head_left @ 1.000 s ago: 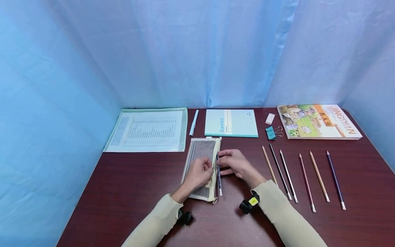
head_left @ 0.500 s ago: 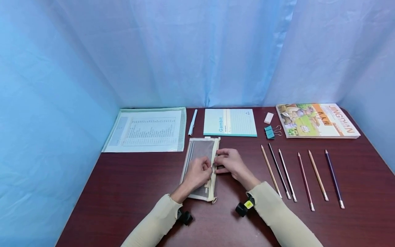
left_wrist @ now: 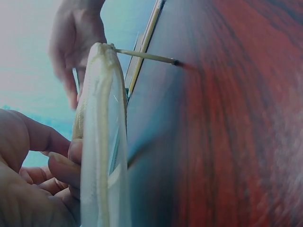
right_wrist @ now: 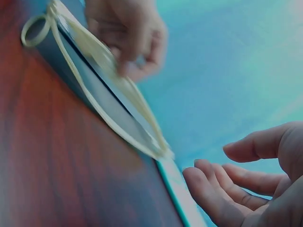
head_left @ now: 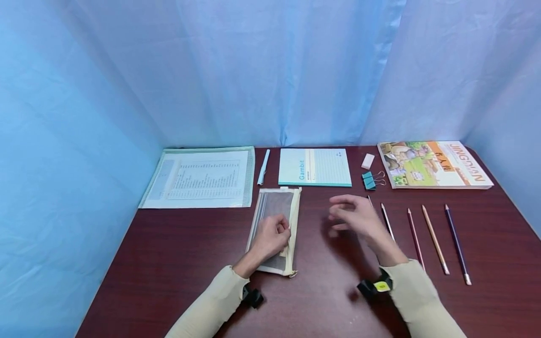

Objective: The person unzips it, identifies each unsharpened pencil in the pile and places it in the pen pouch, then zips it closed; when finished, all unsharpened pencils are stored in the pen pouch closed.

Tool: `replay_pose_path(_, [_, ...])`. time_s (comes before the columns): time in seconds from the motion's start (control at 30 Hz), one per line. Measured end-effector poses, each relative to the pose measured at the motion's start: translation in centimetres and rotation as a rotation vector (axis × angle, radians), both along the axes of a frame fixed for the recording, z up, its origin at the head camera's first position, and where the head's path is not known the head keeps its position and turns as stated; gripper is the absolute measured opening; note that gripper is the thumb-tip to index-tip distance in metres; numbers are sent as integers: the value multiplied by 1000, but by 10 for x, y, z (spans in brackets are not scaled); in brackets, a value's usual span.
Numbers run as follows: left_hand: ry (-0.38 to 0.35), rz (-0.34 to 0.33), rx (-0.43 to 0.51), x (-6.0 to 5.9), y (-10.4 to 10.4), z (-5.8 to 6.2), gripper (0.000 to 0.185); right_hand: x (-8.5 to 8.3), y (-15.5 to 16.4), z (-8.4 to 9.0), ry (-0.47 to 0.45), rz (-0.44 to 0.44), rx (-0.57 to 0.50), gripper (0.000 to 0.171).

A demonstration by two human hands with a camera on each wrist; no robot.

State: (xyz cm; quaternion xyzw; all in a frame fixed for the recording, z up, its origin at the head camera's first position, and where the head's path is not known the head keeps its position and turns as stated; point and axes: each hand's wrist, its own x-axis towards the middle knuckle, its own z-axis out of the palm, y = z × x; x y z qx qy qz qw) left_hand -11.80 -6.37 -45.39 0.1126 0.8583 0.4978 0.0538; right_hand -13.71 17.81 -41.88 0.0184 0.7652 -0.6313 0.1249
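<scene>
My left hand (head_left: 272, 237) pinches the cream zipper edge of a grey mesh pencil pouch (head_left: 276, 203), which lies lengthwise on the table. The right wrist view shows the pouch's mouth (right_wrist: 83, 85) gaping, with a dark pencil (right_wrist: 102, 75) lying inside along its length. To the right of the pouch, my right hand (head_left: 355, 217) hovers with loosely bent fingers and holds nothing. Beyond it lie a silver pencil (head_left: 387, 220), a reddish pencil (head_left: 415, 232), a tan pencil (head_left: 435, 239) and a dark blue pencil (head_left: 457, 244). The right hand and forearm cover other pencils there.
Along the back are a mesh document folder (head_left: 203, 178), a light blue pen (head_left: 264, 167), a Gambit notebook (head_left: 314, 167), a white eraser (head_left: 367, 161), a teal binder clip (head_left: 369, 180) and a picture-covered book (head_left: 435, 165). Blue curtains (head_left: 270, 70) enclose the table.
The dark patterned pencil beside the pouch went into it from my right hand. That hand then let go and moved right, toward the pencils. My left hand stays on the pouch edge.
</scene>
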Motion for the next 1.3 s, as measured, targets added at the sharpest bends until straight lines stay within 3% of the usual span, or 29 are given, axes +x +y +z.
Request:
replay_pose_path(0.2, [-13, 9, 2, 0, -1, 1, 12, 3, 49, 9, 91, -34, 107, 48])
replay_pose_path(0.4, [-12, 2, 23, 0, -1, 0, 11, 4, 82, 3, 151, -63, 409, 49])
replay_pose_path(0.6, [-11, 1, 33, 0, -1, -1, 11, 5, 91, -6, 255, -42, 692, 46])
replay_pose_path(0.87, [-19, 2, 27, 1, 1, -1, 11, 2, 83, -16, 308, -22, 828, 47])
replay_pose_path(1.07, [-14, 0, 28, 1, 1, 0, 12, -2, 76, -17, 260, -24, 908, 37])
replay_pose_path(1.3, [-7, -2, 26, 1, 2, -1, 12, -4, 74, -22, 259, 6, 941, 40])
